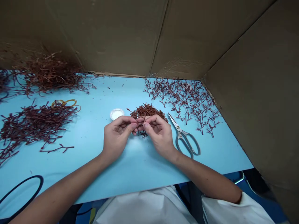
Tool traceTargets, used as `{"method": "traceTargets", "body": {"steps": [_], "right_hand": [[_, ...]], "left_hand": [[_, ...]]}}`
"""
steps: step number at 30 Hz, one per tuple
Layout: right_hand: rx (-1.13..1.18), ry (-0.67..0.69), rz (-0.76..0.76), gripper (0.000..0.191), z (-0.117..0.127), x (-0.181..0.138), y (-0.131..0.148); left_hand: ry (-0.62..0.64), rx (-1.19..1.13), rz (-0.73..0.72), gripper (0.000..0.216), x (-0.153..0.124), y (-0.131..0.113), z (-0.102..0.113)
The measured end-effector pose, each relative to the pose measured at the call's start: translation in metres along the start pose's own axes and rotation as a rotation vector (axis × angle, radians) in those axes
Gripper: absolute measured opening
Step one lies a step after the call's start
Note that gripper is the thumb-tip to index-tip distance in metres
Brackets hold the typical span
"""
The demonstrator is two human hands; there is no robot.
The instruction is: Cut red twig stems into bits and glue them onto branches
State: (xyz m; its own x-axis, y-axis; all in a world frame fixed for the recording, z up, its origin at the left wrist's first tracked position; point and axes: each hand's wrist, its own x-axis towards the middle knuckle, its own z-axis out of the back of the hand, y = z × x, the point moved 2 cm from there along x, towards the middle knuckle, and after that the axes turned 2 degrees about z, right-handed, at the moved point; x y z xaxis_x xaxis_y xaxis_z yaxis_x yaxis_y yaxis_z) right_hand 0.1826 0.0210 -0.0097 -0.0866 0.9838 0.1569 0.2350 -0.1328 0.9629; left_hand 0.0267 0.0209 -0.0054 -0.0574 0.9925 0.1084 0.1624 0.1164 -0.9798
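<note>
Thin brown sprig (140, 125) was pinched between fingertips of left hand (115, 137) and right hand (161, 135), just near side of a brown heap (149, 110). White dish (117, 114) stood left; scissors (178, 128) lay right. Branched twigs (182, 93) spread beyond, on blue table (135, 174).

We've got one thin brown twig (144, 118), kinda curved and partly hidden, held near a spiky reddish-brown heap (150, 109)

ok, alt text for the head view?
Two bare hands pinch a thin brown piece over a blue table, partly hiding a brown pile. Scissors and loose branching sprigs lie right, a white dish and tangled brown bunches left.
</note>
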Motion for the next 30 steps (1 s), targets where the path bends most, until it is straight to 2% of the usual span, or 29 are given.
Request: {"method": "traceTargets", "body": {"steps": [9, 19, 30], "right_hand": [[-0.066, 0.015, 0.012, 0.028, 0.0011, -0.0009, 0.0000], [-0.128, 0.039, 0.017, 0.025, 0.0048, -0.0003, -0.0006], [-0.135, 0.021, 0.010, 0.022, 0.0069, -0.0017, -0.0095]], "left_hand": [[-0.008, 0.046, -0.044, 0.008, -0.0014, 0.0004, 0.0001], [-0.044, 0.076, -0.048, 0.015, 0.0005, 0.0039, 0.0019], [-0.072, 0.161, -0.066, 0.012, 0.0009, 0.0063, 0.0037]]}}
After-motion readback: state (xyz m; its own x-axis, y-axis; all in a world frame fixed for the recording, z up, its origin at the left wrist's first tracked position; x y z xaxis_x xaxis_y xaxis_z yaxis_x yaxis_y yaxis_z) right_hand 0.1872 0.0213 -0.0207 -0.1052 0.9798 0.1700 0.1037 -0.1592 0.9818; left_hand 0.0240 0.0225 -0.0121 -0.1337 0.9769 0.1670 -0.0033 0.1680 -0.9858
